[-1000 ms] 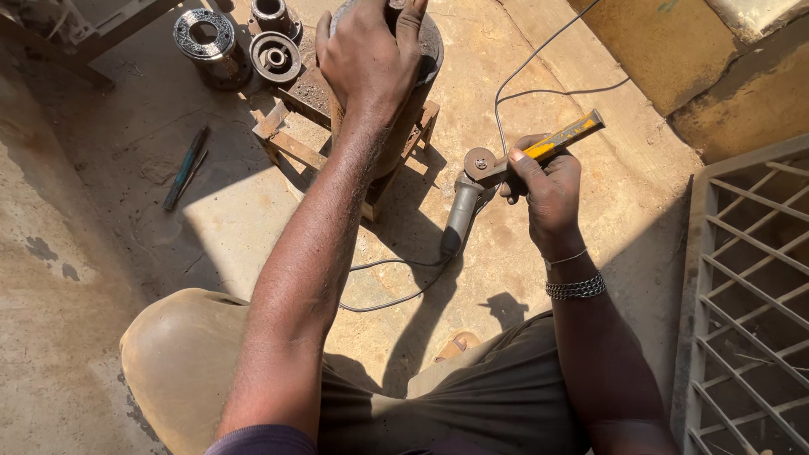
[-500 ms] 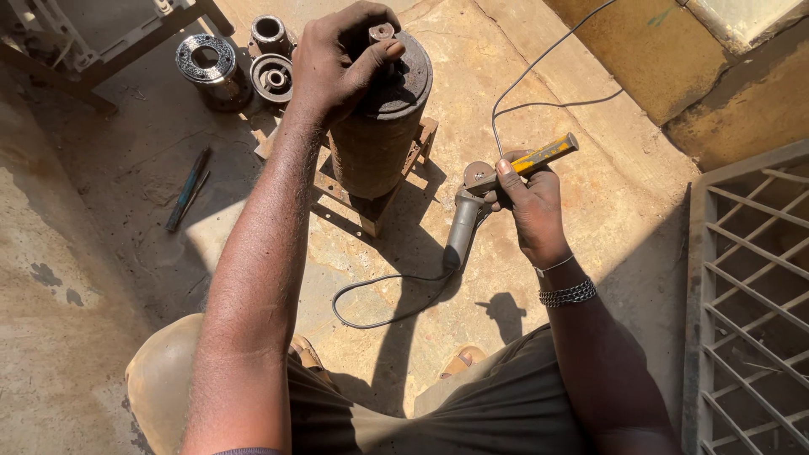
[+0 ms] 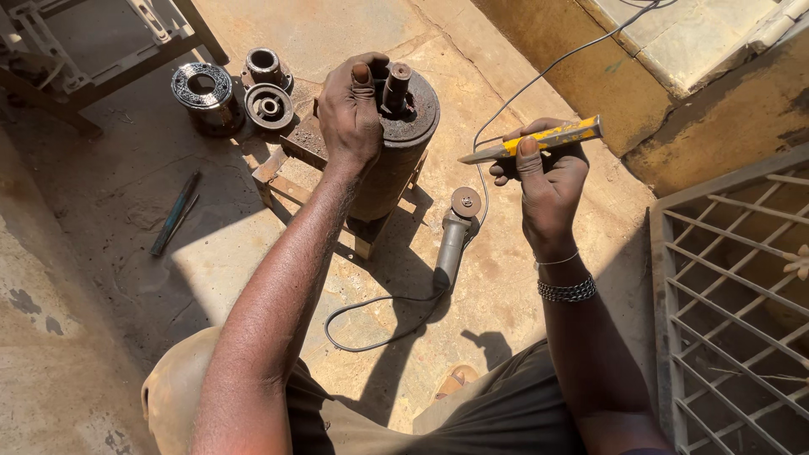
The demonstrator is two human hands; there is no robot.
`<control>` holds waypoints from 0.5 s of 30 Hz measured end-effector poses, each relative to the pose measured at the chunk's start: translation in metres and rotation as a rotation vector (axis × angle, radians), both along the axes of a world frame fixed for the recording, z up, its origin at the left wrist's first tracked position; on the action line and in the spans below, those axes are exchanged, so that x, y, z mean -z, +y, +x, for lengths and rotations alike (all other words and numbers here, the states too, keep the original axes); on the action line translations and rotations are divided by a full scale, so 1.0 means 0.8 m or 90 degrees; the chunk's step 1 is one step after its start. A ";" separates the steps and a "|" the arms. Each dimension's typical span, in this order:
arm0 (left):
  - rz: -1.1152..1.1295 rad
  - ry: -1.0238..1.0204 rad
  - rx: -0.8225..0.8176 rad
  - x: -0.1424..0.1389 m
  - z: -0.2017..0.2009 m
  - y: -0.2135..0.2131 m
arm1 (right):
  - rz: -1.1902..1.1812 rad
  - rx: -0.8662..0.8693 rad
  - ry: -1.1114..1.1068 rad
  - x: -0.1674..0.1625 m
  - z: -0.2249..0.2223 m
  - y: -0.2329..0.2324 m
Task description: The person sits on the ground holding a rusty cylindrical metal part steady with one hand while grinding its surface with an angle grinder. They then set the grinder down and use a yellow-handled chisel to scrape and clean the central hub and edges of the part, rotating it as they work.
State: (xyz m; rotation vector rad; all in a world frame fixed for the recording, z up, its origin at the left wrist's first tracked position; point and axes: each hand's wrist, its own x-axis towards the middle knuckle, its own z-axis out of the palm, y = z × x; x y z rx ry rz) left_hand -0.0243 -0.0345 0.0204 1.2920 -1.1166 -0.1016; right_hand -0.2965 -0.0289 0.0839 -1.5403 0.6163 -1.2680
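A rusty motor cylinder (image 3: 396, 160) stands upright on a wooden frame (image 3: 286, 173) on the sunlit concrete floor (image 3: 109, 244), the left hand (image 3: 350, 114) clasping its top. The right hand (image 3: 548, 173) grips a yellow-handled chisel (image 3: 539, 139). An angle grinder (image 3: 453, 240) lies beside the cylinder, metal rings (image 3: 232, 88) behind it, and a grate (image 3: 733, 312) to the right.

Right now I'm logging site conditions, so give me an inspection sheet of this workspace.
Surface: dusty concrete floor, sunlit, with shadows.
Job's things: upright rusty cylinder with a shaft on top, standing on a wooden frame; yellow-handled chisel.
Clutter: three round metal parts behind the cylinder; dark hand tool at left; angle grinder lying on the floor.
Hands: left hand on the cylinder's top; right hand grips the chisel.
Cables: grinder cord looped on the floor; a thin wire runs toward the wall.
Surroundings: metal grate at right, stone step, metal frame top left.
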 end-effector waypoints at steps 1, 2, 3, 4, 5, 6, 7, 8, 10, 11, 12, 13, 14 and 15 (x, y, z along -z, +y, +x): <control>-0.003 0.029 0.010 -0.002 -0.001 0.004 | -0.065 0.004 -0.012 -0.014 0.013 -0.004; -0.005 0.057 0.021 -0.005 -0.001 0.008 | -0.129 0.006 -0.024 -0.026 0.026 -0.007; -0.007 0.056 0.009 -0.007 -0.001 0.012 | -0.178 0.027 -0.014 -0.036 0.039 -0.008; -0.009 0.056 -0.002 -0.011 -0.001 0.016 | -0.228 0.049 -0.004 -0.046 0.052 -0.010; -0.013 0.057 -0.012 -0.014 0.000 0.018 | -0.280 0.071 0.007 -0.055 0.066 -0.014; -0.016 0.051 -0.019 -0.017 0.002 0.020 | -0.315 0.073 0.057 -0.059 0.085 -0.016; -0.020 0.044 -0.025 -0.020 0.004 0.023 | -0.350 0.075 0.107 -0.060 0.105 -0.018; -0.024 0.040 -0.032 -0.023 0.006 0.024 | -0.386 0.077 0.158 -0.065 0.118 -0.022; -0.017 0.043 -0.033 -0.025 0.010 0.029 | -0.322 0.091 0.286 -0.077 0.134 -0.033; -0.014 0.043 -0.029 -0.026 0.011 0.031 | -0.288 0.103 0.349 -0.079 0.137 -0.034; -0.016 0.040 -0.031 -0.028 0.013 0.032 | -0.262 0.102 0.267 -0.082 0.140 -0.037; -0.018 0.038 -0.036 -0.028 0.013 0.033 | -0.235 0.096 0.186 -0.083 0.141 -0.038; -0.014 0.042 -0.039 -0.028 0.013 0.035 | -0.203 0.089 0.111 -0.085 0.141 -0.039; -0.012 0.040 -0.043 -0.028 0.013 0.036 | -0.264 0.110 0.185 -0.085 0.142 -0.040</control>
